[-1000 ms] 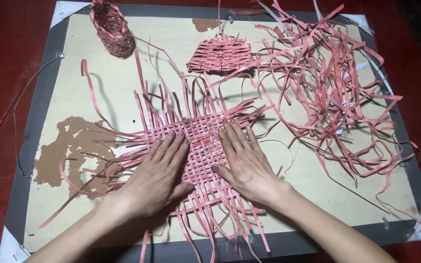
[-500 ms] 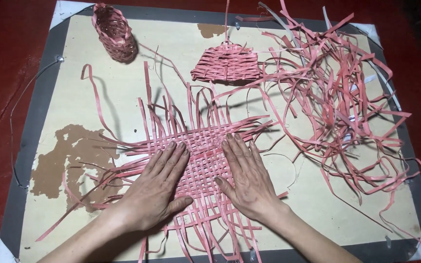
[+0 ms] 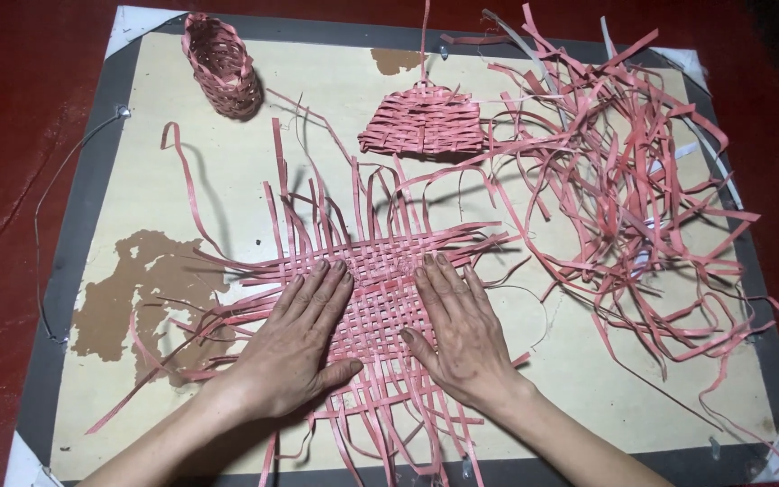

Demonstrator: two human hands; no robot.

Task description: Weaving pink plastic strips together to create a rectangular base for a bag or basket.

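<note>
Left hand (image 3: 295, 347), right hand (image 3: 462, 334) lying flat, fingers (image 3: 322, 289) released, spread, grasping nothing, pressing pink woven mat (image 3: 380, 271) beneath them onto worktop (image 3: 227, 180). Loose strip pile (image 3: 624, 180) sitting well right of fingers.

1 head-worn camera looks steeply down from the 6 o'clock edge toward 12 o'clock, fairly near, taking in almost the whole board (image 3: 182, 180) on the red floor (image 3: 11, 135); forearms enter at 6 o'clock.
</note>
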